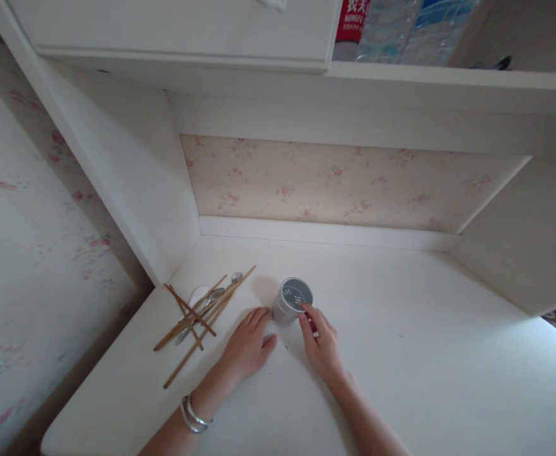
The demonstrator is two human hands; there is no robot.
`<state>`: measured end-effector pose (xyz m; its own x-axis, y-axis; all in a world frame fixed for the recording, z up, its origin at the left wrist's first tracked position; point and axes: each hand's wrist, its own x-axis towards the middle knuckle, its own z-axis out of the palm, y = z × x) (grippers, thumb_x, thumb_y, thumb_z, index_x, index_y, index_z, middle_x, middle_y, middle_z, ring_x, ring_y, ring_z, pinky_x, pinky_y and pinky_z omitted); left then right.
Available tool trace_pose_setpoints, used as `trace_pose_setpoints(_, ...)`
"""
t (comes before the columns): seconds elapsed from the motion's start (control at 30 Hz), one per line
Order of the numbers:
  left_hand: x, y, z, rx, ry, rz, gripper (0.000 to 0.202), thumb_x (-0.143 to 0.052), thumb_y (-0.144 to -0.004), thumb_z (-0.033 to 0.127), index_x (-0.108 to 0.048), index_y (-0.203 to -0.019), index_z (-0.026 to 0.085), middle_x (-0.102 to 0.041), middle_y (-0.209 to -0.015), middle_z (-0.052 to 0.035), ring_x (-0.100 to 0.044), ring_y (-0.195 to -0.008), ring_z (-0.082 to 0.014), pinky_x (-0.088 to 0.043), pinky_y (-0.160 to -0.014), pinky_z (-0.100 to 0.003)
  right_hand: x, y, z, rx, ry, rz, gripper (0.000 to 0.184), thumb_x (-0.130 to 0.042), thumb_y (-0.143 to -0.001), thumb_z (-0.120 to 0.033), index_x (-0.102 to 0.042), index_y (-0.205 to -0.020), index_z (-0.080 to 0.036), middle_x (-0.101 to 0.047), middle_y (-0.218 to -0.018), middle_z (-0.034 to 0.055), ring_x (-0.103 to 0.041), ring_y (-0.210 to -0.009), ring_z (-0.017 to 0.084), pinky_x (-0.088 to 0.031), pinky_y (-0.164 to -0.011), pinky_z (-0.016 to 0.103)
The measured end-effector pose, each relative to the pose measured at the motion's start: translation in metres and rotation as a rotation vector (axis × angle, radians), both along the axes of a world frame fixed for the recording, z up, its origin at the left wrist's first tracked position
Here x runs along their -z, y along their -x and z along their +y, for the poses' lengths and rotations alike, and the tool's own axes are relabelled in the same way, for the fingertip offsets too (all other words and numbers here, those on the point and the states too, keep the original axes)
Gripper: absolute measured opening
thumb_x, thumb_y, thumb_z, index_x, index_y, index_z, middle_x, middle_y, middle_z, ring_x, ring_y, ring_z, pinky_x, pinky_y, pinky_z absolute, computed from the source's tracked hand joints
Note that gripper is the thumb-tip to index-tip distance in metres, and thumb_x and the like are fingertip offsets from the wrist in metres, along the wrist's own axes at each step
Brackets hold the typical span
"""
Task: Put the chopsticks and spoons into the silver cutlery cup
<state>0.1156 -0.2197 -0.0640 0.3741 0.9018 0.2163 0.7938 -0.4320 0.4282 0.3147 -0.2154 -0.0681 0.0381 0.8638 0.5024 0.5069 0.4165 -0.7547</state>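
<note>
A grey metal utensil holder (285, 311) stands upright on the white table, with clusters of drain holes showing in its bottom. My right hand (322, 342) pinches the right side of its rim between thumb and fingers. Beside the holder's left side, my left hand (247, 345) lies on the table, fingers stretched out and thumb apart, its fingertips at or very near the wall of the holder. To the left of that hand is a loose, crossed pile of wooden chopsticks (180, 366) and metal spoons (215, 295). A white piece (198, 294), perhaps a spoon, lies partly under them.
The white table (430, 380) sits inside a cabinet with side panels and a flowered back wall (330, 180). Overhead, a shelf (401, 76) juts out, holding clear bottles (387, 31) and a red-labelled one (350, 22). A white cabinet panel (178, 28) hangs at upper left.
</note>
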Motion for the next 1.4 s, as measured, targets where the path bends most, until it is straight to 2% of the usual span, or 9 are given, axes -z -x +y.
trace_pose_setpoints(0.1,0.006,-0.001,0.001,-0.058,0.033,-0.001,0.059,-0.051,-0.091,0.032,-0.034,-0.145,0.016,-0.040,-0.151,-0.0152,-0.037,-0.141,-0.0267,-0.033,-0.116,-0.046,0.002,-0.002,-0.001,-0.046,0.029,-0.023,0.035,-0.046,-0.098,-0.036,-0.058,-0.128,-0.022,-0.069,-0.097,0.0065,-0.058,-0.058,0.012,-0.050,-0.056,0.024)
trace_pose_setpoints(0.2,0.009,-0.002,0.002,-0.049,0.036,-0.006,0.064,-0.050,-0.091,0.031,-0.028,-0.149,0.016,-0.035,-0.155,-0.0141,-0.034,-0.143,-0.0257,-0.032,-0.117,-0.045,0.004,-0.005,-0.002,-0.073,0.076,-0.037,0.041,-0.043,-0.099,-0.037,-0.052,-0.137,-0.024,-0.068,-0.095,0.0060,-0.060,-0.059,0.013,-0.050,-0.058,0.026)
trace_pose_setpoints(0.47,0.002,-0.004,0.000,-0.020,0.009,0.022,0.060,-0.049,-0.092,0.030,-0.032,-0.148,0.016,-0.040,-0.152,-0.0128,-0.036,-0.141,-0.0247,-0.032,-0.117,-0.045,0.006,-0.008,0.000,-0.055,0.173,0.006,0.055,-0.046,-0.096,-0.040,-0.033,-0.146,-0.020,-0.068,-0.090,0.0032,-0.058,-0.052,0.012,-0.048,-0.054,0.025)
trace_pose_setpoints(0.73,0.003,-0.004,-0.001,-0.019,-0.011,0.012,0.057,-0.050,-0.092,0.031,-0.038,-0.145,0.016,-0.045,-0.149,-0.0122,-0.040,-0.138,-0.0252,-0.034,-0.116,-0.045,0.006,-0.009,0.003,-0.040,0.247,0.047,0.057,-0.050,-0.093,-0.040,-0.034,-0.143,-0.018,-0.065,-0.086,0.0012,-0.056,-0.051,0.012,-0.047,-0.052,0.025)
trace_pose_setpoints(0.9,-0.018,0.002,-0.012,-0.027,0.059,-0.126,0.042,-0.048,-0.092,0.032,-0.055,-0.133,0.022,-0.056,-0.139,-0.0070,-0.052,-0.128,-0.0218,-0.041,-0.110,-0.038,0.008,-0.011,0.004,-0.018,0.214,0.113,0.058,-0.064,-0.083,-0.041,-0.042,-0.134,-0.025,-0.057,-0.097,0.0012,-0.053,-0.056,0.011,-0.049,-0.049,0.024)
trace_pose_setpoints(1.0,-0.041,0.027,-0.015,-0.169,0.153,-0.232,0.039,-0.039,-0.096,0.043,-0.068,-0.113,0.023,-0.069,-0.118,-0.0052,-0.067,-0.100,-0.0190,-0.052,-0.089,-0.030,0.008,-0.011,0.005,0.007,0.159,0.156,0.056,-0.068,-0.080,-0.038,-0.047,-0.130,-0.026,-0.053,-0.104,0.0035,-0.055,-0.065,0.013,-0.052,-0.053,0.026)
trace_pose_setpoints(1.13,-0.062,0.089,-0.001,-0.603,0.167,-0.088,0.047,-0.036,-0.093,0.055,-0.069,-0.099,0.022,-0.074,-0.083,-0.0048,-0.069,-0.079,-0.0235,-0.049,-0.072,-0.033,0.008,-0.010,0.006,-0.020,0.144,0.168,0.052,-0.070,-0.079,-0.037,-0.050,-0.126,-0.026,-0.053,-0.105,0.0039,-0.055,-0.068,0.014,-0.053,-0.055,0.027)
trace_pose_setpoints(1.27,-0.065,0.149,0.021,-0.732,0.239,0.214,0.051,-0.033,-0.090,0.057,-0.069,-0.086,0.021,-0.073,-0.090,-0.0105,-0.068,-0.089,-0.0318,-0.046,-0.073,-0.036,0.007,-0.009,0.005,-0.025,0.157,0.144,0.053,-0.071,-0.078,-0.037,-0.049,-0.126,-0.026,-0.053,-0.107,0.0040,-0.055,-0.068,0.014,-0.053,-0.058,0.029)
trace_pose_setpoints(1.4,-0.055,0.180,0.040,-0.772,0.400,0.274,0.058,-0.034,-0.086,0.062,-0.072,-0.095,0.019,-0.072,-0.102,-0.0168,-0.066,-0.099,-0.0384,-0.047,-0.078,-0.040,0.006,-0.009,0.004,-0.025,0.166,0.127,0.055,-0.071,-0.078,-0.037,-0.048,-0.126,-0.027,-0.053,-0.107,0.0039,-0.055,-0.070,0.014,-0.054,-0.061,0.029)
